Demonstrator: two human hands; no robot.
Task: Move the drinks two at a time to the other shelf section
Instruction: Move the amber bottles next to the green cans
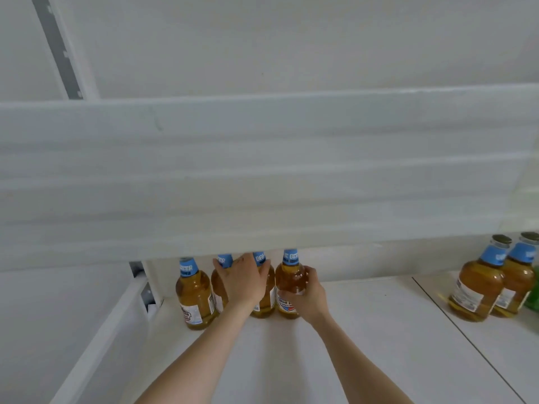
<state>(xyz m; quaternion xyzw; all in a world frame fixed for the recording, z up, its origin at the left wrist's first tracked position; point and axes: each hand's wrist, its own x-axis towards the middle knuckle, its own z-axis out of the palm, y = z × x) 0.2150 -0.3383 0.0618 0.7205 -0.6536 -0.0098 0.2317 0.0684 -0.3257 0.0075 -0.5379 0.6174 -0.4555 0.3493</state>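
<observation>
Four amber drink bottles with blue neck labels stand in a row at the back of the left shelf section (364,330). My left hand (242,282) is spread over the shoulders of the second bottle (217,290) and the third bottle (264,309), fingers curled over them; which one it grips is unclear. My right hand (309,295) holds the body of the fourth bottle (288,275) from its right side. The leftmost bottle (194,298) stands untouched. All bottle caps in this row are hidden by the shelf above.
The upper shelf's white front edge (262,170) hangs low over the bottle tops. A thin seam (466,345) divides off the right shelf section, where two amber bottles (478,290) (516,282) and a green bottle (535,295) stand. A white side panel (116,325) borders the left.
</observation>
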